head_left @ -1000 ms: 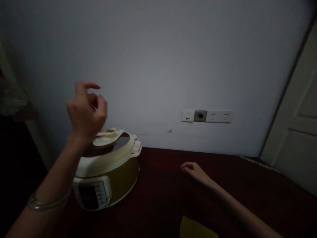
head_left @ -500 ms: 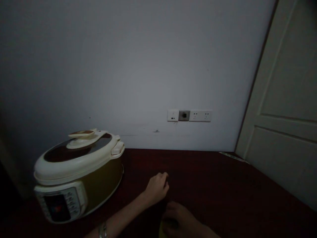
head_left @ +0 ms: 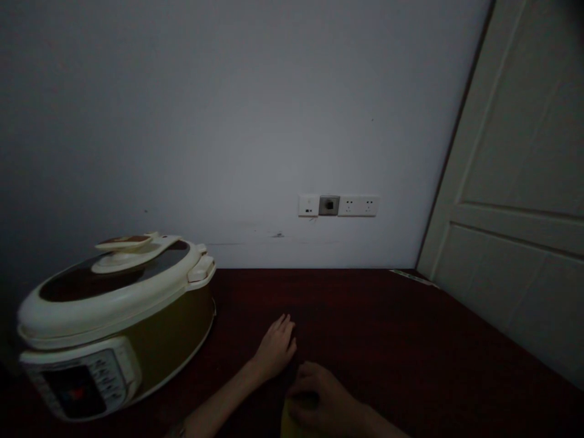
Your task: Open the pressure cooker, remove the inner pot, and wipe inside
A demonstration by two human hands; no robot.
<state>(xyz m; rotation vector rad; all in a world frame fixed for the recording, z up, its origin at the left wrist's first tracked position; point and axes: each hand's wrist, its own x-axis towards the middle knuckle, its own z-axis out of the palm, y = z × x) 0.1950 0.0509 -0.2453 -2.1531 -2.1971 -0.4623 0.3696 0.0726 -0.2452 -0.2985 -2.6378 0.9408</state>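
Observation:
My left hand (head_left: 276, 348) lies flat on the dark red table (head_left: 410, 340), fingers stretched out, empty. Just right of it, my right hand (head_left: 319, 401) is curled over a yellow cloth (head_left: 287, 423) at the bottom edge; only a small corner of the cloth shows. A cream and olive electric pressure cooker (head_left: 118, 322) with its lid closed stands at the left, a hand's width from my left hand.
A white wall carries a socket strip (head_left: 337, 205) above the table's back edge. A pale door (head_left: 520, 201) stands at the right. The room is dim.
My left hand came down from above the cooker's lid to the table and flattened. My right hand drew back onto the yellow cloth. The view shifted right.

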